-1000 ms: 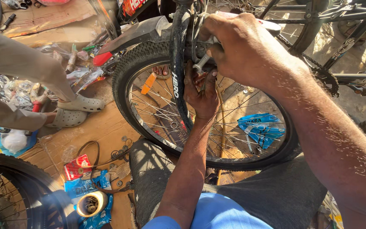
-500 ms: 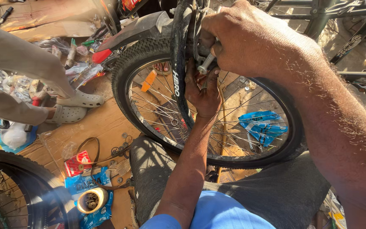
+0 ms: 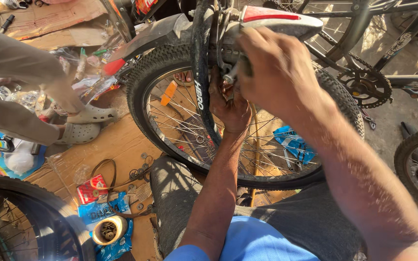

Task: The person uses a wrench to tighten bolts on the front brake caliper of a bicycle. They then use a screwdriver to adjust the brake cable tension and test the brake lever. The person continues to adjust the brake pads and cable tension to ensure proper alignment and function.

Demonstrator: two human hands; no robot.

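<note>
Bike wheel (image 3: 170, 77) upright, boxed in: another tyre (image 3: 49, 212) at 8 o'clock. Right hand (image 3: 276, 72) pinches a small tool (image 3: 232, 72) at the brake; left hand (image 3: 231, 108) curled against the rim beneath. Red packet (image 3: 92, 188) and blue packets (image 3: 100, 212) on the cardboard floor (image 3: 117, 145) at 8 o'clock.

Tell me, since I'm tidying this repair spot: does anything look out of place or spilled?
Yes. Small washers lie loose on the cardboard beside the bicycle wheel, near a red packet and a blue packet. Both hands, left and right, work at the wheel; nothing there looks damaged.
</note>
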